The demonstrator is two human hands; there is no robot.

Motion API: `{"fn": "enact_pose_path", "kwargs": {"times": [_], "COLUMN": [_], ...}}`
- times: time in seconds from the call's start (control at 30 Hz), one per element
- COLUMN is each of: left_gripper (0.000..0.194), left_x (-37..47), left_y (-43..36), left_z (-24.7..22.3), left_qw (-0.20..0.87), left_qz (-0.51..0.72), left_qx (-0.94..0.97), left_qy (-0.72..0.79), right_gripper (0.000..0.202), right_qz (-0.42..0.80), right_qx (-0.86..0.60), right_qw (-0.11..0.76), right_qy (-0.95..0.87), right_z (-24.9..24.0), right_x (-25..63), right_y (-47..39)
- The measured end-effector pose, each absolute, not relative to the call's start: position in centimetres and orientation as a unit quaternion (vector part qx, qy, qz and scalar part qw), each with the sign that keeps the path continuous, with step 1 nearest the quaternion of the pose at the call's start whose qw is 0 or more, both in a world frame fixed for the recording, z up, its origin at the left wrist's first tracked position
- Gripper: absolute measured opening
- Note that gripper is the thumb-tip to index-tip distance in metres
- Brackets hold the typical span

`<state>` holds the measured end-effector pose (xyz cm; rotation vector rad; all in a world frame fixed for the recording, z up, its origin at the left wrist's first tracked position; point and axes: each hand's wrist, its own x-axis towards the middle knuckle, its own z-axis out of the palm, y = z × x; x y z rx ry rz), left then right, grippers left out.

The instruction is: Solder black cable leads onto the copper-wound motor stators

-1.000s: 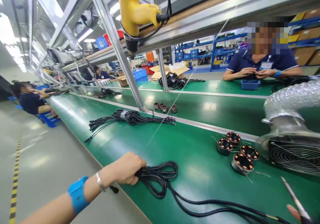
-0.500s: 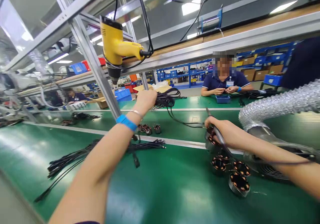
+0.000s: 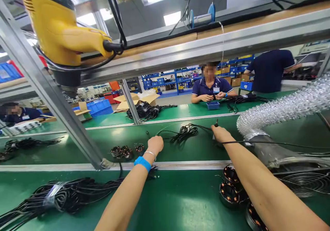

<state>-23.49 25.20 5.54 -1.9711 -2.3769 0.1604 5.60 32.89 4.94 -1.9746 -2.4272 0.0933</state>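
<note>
My left hand (image 3: 155,144) is closed, knuckles up, over the green conveyor strip behind the metal rail. A thin black cable runs from a coiled bundle (image 3: 186,132) to its fingers, which are mostly hidden. To the right of the coil, my right hand (image 3: 221,133) is closed on a black cable, whose dark tip pokes up above the thumb. Another length of cable crosses my right forearm. Something greyish shows under that hand, too covered to name. Copper-wound motor stators (image 3: 229,194) stand near my right forearm. More stators (image 3: 124,152) sit left of my left hand.
A yellow heat gun (image 3: 64,35) hangs at upper left beside a metal post (image 3: 59,93). Tied black cables (image 3: 69,193) lie at front left. A silver duct (image 3: 283,107) reaches in from the right. Co-workers (image 3: 211,86) are across the bench.
The view has swung left and closer. The coiled cable that was at my left hand now lies on the green strip between my hands. My right hand has moved away from the stators in front.
</note>
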Motion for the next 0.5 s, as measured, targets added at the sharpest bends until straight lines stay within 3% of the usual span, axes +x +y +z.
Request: {"fn": "enact_pose_path", "kwargs": {"times": [0.27, 0.43, 0.5], "left_gripper": [0.034, 0.032, 0.037], "left_x": [-24.1, -19.4, -17.6], "left_y": [25.4, 22.4, 18.8], "left_z": [3.0, 4.0, 3.8], "left_qw": [-0.011, 0.001, -0.002], "left_qz": [0.102, 0.072, 0.051], "left_qx": [-0.629, -0.681, -0.731], "left_qy": [-0.770, -0.729, -0.680], "right_gripper": [0.032, 0.026, 0.034], "right_qz": [-0.005, -0.067, -0.086], "right_qx": [-0.577, -0.508, -0.497], "right_qw": [-0.003, 0.038, 0.064], "right_qy": [-0.817, -0.858, -0.861], "right_z": [10.3, 14.6, 14.3], "right_x": [4.7, 9.9, 14.4], "right_y": [32.3, 23.8, 18.9]}}
